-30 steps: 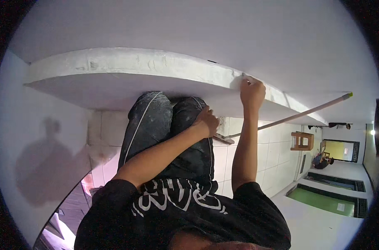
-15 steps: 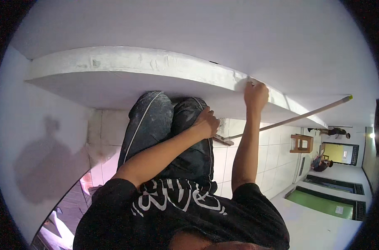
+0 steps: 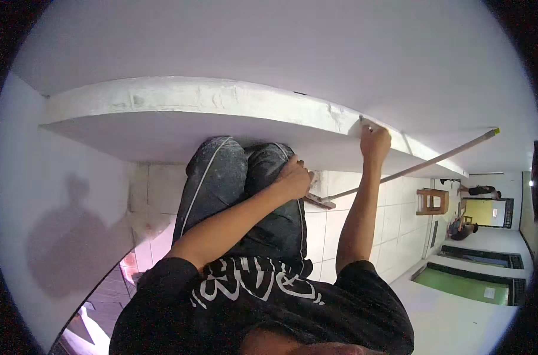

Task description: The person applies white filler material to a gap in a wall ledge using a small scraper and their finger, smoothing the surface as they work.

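Note:
My right hand point(image 3: 375, 144) is closed against the whitish, patchy edge band point(image 3: 221, 98) of a long curved white ledge. A small pale, flat-looking piece point(image 3: 371, 126) shows at its fingertips; its kind is too small to make out. My left hand point(image 3: 294, 178) rests on my right knee, fingers loosely bent and partly hidden, with nothing visible in it. Beside that hand a brown bar point(image 3: 321, 203) lies low, where the lower end of a long pole point(image 3: 426, 167) meets it. My dark trousers point(image 3: 215, 171) are dusted with white and tucked up against the ledge.
A wooden stool point(image 3: 433, 202) stands on the white tiled floor point(image 3: 334, 228) to the right. Two people, one point(image 3: 462, 230) nearer and one point(image 3: 481, 191) farther, are at the far right near doorways. A white wall point(image 3: 85, 195) carrying my shadow stands at the left.
The whole view has shifted slightly down and to the right. My right hand stays at the ledge edge, and my left hand keeps its place on the knee.

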Action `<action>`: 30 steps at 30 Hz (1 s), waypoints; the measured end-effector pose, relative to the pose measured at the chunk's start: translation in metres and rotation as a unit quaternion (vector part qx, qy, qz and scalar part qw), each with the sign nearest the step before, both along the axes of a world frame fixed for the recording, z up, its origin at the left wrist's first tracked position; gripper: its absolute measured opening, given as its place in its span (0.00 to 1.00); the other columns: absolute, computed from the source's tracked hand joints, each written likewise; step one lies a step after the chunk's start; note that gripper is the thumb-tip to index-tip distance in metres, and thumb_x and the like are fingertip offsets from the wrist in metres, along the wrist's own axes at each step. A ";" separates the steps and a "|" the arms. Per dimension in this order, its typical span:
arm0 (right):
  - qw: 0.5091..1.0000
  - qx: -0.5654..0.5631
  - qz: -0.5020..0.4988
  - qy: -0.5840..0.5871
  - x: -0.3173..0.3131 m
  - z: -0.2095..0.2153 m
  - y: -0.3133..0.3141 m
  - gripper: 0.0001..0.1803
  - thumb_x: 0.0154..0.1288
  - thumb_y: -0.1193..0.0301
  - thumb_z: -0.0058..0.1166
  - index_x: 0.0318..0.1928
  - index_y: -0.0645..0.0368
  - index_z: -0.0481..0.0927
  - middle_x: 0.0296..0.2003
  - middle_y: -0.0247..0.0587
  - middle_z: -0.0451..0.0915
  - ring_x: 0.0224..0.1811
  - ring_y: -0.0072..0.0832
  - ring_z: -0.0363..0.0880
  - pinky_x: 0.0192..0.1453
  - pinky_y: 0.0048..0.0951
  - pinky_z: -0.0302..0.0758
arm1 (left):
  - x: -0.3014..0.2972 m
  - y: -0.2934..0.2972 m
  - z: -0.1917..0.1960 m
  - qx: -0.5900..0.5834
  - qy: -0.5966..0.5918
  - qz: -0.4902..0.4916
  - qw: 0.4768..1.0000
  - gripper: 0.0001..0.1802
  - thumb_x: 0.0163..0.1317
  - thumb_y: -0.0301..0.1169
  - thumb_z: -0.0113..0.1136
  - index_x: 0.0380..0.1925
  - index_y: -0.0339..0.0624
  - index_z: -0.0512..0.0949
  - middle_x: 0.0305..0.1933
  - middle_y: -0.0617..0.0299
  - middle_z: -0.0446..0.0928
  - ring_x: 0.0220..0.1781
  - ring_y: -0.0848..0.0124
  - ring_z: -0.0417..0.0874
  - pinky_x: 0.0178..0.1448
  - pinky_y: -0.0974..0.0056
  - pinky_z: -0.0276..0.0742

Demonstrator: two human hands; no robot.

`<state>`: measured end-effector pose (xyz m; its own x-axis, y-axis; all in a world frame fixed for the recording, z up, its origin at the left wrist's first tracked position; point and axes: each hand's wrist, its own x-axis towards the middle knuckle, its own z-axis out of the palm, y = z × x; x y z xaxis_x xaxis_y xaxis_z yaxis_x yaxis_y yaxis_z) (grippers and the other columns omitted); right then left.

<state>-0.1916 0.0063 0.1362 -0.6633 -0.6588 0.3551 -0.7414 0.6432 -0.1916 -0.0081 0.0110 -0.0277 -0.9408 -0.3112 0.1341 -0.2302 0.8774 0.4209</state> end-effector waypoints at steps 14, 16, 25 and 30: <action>0.932 -0.332 0.106 -0.101 0.037 -0.064 0.072 0.19 0.72 0.69 0.53 0.57 0.67 0.81 0.38 0.52 0.86 0.41 0.33 0.85 0.47 0.32 0.78 | 0.002 -0.002 0.018 -0.026 -0.005 -0.022 0.999 0.20 0.66 0.46 0.56 0.40 0.42 0.85 0.41 0.55 0.86 0.52 0.59 0.80 0.65 0.50 0.60; 0.941 -0.303 0.049 -0.141 0.042 -0.041 0.069 0.19 0.71 0.67 0.58 0.56 0.66 0.81 0.27 0.43 0.82 0.27 0.28 0.78 0.35 0.30 0.75 | 0.007 -0.005 0.023 0.011 -0.039 -0.019 0.999 0.19 0.65 0.46 0.58 0.40 0.41 0.85 0.40 0.55 0.86 0.53 0.60 0.79 0.64 0.51 0.61; 0.979 -0.181 -0.025 -0.089 0.028 -0.039 0.036 0.14 0.70 0.66 0.58 0.47 0.62 0.87 0.31 0.57 0.84 0.31 0.41 0.87 0.38 0.36 0.79 | 0.002 -0.001 0.037 0.009 -0.055 -0.005 0.998 0.18 0.65 0.44 0.58 0.43 0.43 0.85 0.44 0.55 0.86 0.54 0.60 0.80 0.60 0.53 0.63; 0.960 -0.239 0.107 -0.098 0.066 -0.044 0.018 0.14 0.72 0.66 0.57 0.49 0.61 0.87 0.35 0.57 0.86 0.36 0.44 0.88 0.42 0.37 0.80 | 0.004 -0.003 0.032 -0.011 -0.122 0.000 0.992 0.19 0.66 0.45 0.56 0.44 0.42 0.83 0.42 0.53 0.85 0.51 0.59 0.81 0.60 0.52 0.63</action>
